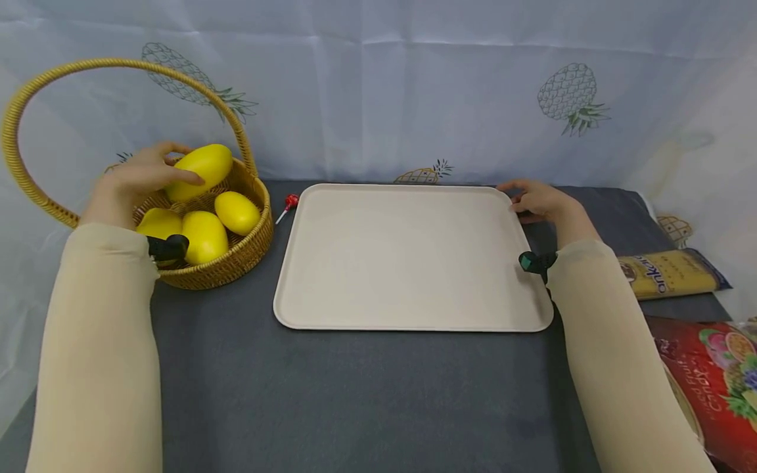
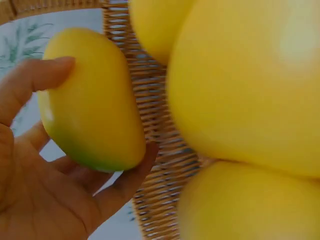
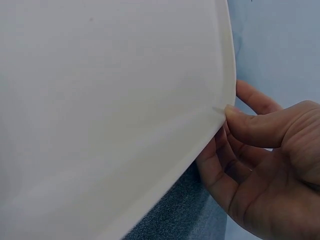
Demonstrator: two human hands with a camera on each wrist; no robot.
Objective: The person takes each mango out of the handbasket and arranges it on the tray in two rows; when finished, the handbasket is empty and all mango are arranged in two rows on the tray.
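The left hand grips a yellow mango at the top of the wicker basket, above several other yellow mangoes. In the left wrist view the thumb lies on one side of the held mango and the fingers pass beneath its green-tinged end. At the back right corner of the beige tray, the right hand pinches the rim. Its thumb is on top and its fingers are below the tray, as the right wrist view shows.
A red lollipop lies between the basket and the tray. The basket's tall handle arches over the left arm. Right of the right arm are a yellow packet and a red candy bag. A pineapple-print curtain hangs behind.
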